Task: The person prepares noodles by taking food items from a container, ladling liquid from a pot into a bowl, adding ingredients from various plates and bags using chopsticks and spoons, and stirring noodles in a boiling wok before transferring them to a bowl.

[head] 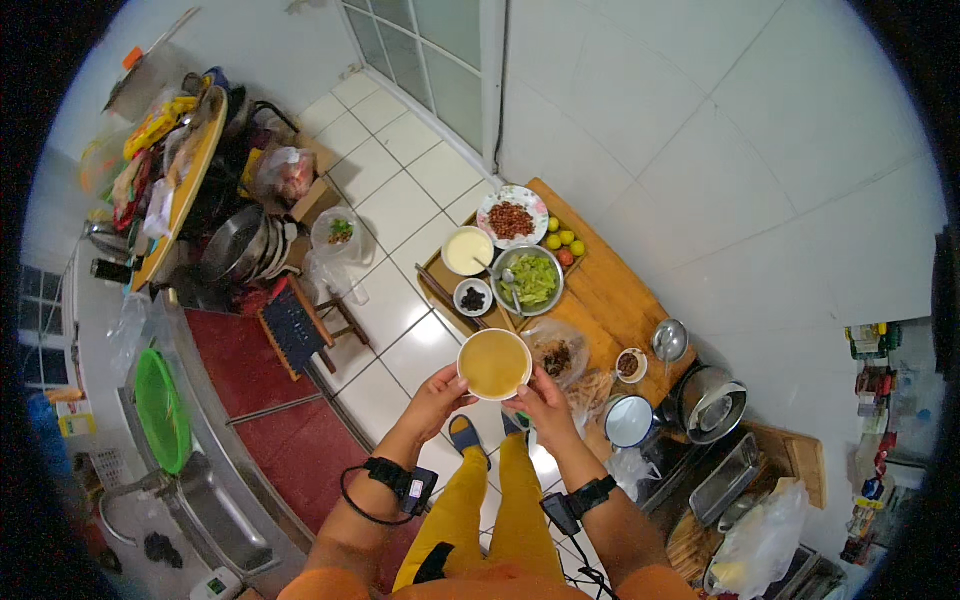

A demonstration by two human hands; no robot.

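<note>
Out in front of my body, my left hand (441,396) and my right hand (546,405) hold a white round bowl (495,399) from opposite sides. Yellowish liquid (495,364) fills it nearly to the rim. Just beyond the bowl lies a brown tray (441,282) on a wooden table (611,281). On the tray are a flowered plate (538,212) of reddish nuts or beans, a bowl of creamy liquid (468,250), a steel bowl (559,291) of chopped green vegetable with spoons, and a small bowl of dark pieces (473,299).
Yellow-green fruits (555,241) edge the tray. Near my right hand are a plastic bag of dark food (556,358), a small cup (637,367), a steel ladle (670,341) and an enamel mug (628,421). A stool (300,330) and sink (225,517) stand left.
</note>
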